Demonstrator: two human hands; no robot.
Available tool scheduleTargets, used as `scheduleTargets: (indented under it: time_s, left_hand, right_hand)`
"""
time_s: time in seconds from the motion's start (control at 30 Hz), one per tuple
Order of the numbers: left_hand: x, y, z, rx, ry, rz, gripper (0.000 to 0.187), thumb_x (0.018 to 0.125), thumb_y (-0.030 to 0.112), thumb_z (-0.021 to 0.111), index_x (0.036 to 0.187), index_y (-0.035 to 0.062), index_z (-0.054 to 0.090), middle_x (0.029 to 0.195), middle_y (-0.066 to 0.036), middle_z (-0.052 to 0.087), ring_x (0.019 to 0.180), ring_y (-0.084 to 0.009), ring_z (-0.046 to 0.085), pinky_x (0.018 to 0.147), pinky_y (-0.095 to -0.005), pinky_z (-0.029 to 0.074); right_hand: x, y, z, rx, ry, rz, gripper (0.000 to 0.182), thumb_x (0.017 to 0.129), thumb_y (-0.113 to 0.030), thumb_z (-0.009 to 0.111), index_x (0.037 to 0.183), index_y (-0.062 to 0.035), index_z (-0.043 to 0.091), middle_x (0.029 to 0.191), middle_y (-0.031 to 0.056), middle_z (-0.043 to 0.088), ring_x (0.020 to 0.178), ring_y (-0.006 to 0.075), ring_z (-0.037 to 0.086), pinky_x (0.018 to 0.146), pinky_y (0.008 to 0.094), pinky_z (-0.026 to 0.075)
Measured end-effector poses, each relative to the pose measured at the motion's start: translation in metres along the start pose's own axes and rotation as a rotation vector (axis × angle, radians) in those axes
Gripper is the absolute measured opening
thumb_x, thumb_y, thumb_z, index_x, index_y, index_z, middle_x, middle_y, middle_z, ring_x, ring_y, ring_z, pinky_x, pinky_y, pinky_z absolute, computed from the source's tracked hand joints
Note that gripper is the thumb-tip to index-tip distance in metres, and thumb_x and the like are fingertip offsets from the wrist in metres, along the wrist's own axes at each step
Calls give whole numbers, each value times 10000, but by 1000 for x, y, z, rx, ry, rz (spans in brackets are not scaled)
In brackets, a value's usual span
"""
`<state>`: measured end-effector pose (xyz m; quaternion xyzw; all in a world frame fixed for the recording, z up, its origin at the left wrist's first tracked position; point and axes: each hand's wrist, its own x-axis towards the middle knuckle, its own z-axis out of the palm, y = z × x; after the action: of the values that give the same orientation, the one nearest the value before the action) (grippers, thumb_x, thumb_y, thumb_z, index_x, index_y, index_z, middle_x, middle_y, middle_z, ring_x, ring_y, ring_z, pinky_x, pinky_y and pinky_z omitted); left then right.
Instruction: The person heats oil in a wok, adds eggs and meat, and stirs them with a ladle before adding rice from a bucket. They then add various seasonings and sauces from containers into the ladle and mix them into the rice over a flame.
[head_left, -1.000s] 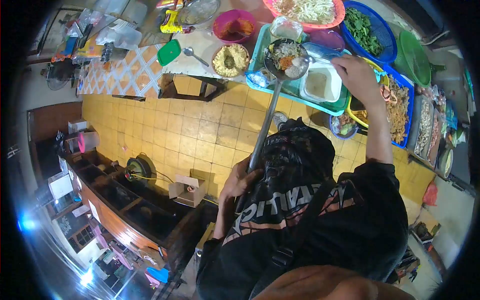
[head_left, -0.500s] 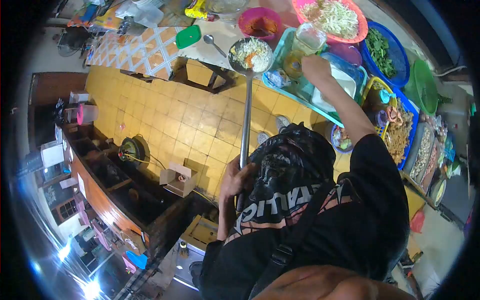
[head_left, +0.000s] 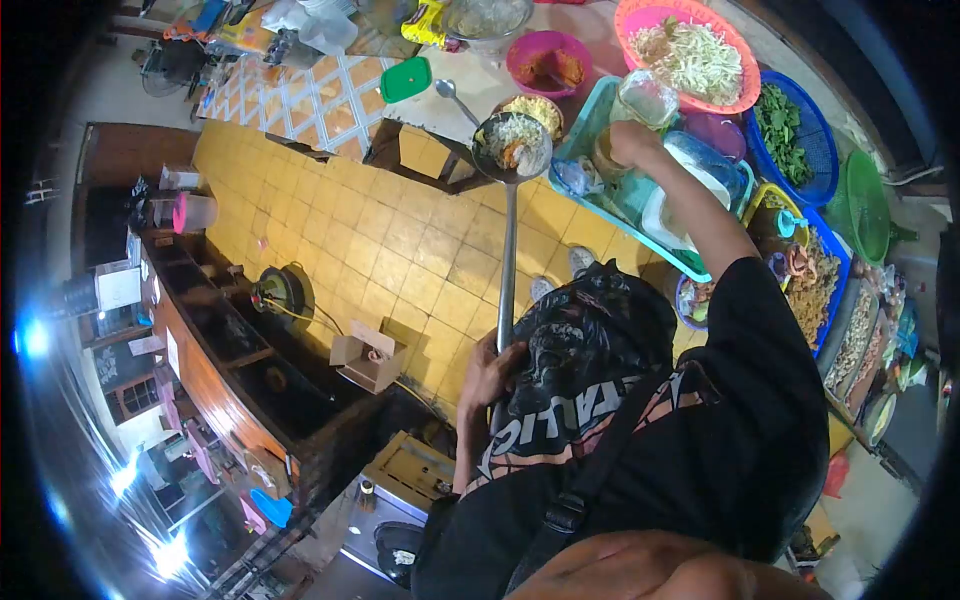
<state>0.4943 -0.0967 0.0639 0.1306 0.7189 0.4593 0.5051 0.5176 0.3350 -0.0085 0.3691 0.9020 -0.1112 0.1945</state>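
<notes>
My left hand (head_left: 490, 372) is closed around the long metal handle of a ladle (head_left: 508, 255), held in front of my body. The ladle's bowl carries white and pale shredded food (head_left: 512, 145) with an orange-red dab, and it hangs by the table edge. My right hand (head_left: 634, 146) reaches over a turquoise tray (head_left: 625, 226) to the mouth of a small jar (head_left: 604, 160). Its fingers are hidden at the jar. A clear container (head_left: 646, 98) and a white tub (head_left: 668, 218) are close to that hand in the tray.
Behind the ladle are a bowl of yellowish food (head_left: 540, 108), a pink bowl of red paste (head_left: 548, 62) and a spoon (head_left: 452, 97). Shredded cabbage (head_left: 700, 65) fills an orange-pink basin; leafy greens (head_left: 783, 125) lie in a blue basket. An open cardboard box (head_left: 368, 358) sits at lower left.
The view has shifted, uncovering the yellowish bowl behind the ladle. My right hand has moved onto the small jar, now partly covering it. My left hand still grips the ladle.
</notes>
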Motion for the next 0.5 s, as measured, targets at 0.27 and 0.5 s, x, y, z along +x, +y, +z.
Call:
scheduleTargets:
  time_s: [0.27,0.5]
  left_hand:
    - [9,12,0,32,-19,-12,274,837,271,630,835,18,526,586,-29,519,429,-110,477,409,-267,355]
    - [25,7,-2,114,-67,-23,304,824,283,628,862,-6,541,615,-48,530,489,-128,490,466,-288,378]
  right_hand:
    - [-11,23,15,253,117,16,203,741,-86,563,889,9,665,913,214,656,841,357,648,747,436,518]
    - [-55,47,2,376,272,37,217,743,-92,575,931,-111,680,898,141,670,847,328,647,742,438,519]
